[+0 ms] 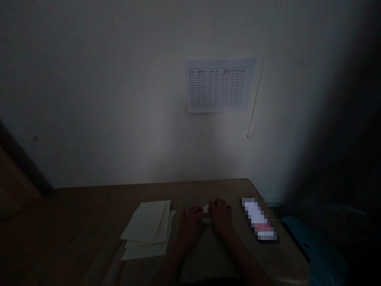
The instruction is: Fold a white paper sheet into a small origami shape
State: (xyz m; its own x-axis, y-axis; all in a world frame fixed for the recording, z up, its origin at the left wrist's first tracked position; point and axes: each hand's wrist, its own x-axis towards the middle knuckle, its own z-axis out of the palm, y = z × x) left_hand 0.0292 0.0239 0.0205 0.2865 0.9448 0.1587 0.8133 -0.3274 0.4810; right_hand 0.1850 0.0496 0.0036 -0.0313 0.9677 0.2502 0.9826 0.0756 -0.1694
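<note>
My left hand (192, 224) and my right hand (220, 216) rest close together on a wooden table (74, 214), both dark in the dim light. A small white paper piece (205, 210) shows between them, touching both hands' fingers. Under my forearms lies a pale paper sheet (208, 254), and its far end is hidden by my hands. Just left of my left hand is a stack of pale paper sheets (147, 230). A pixelated white and pink oblong object (258, 219) lies right of my right hand, apart from it.
A blue folder (315, 250) lies at the table's right side, partly in shadow. The table's far edge meets a plain wall, where a printed grid sheet (218, 86) is taped up. Dark shadow fills the right of the view.
</note>
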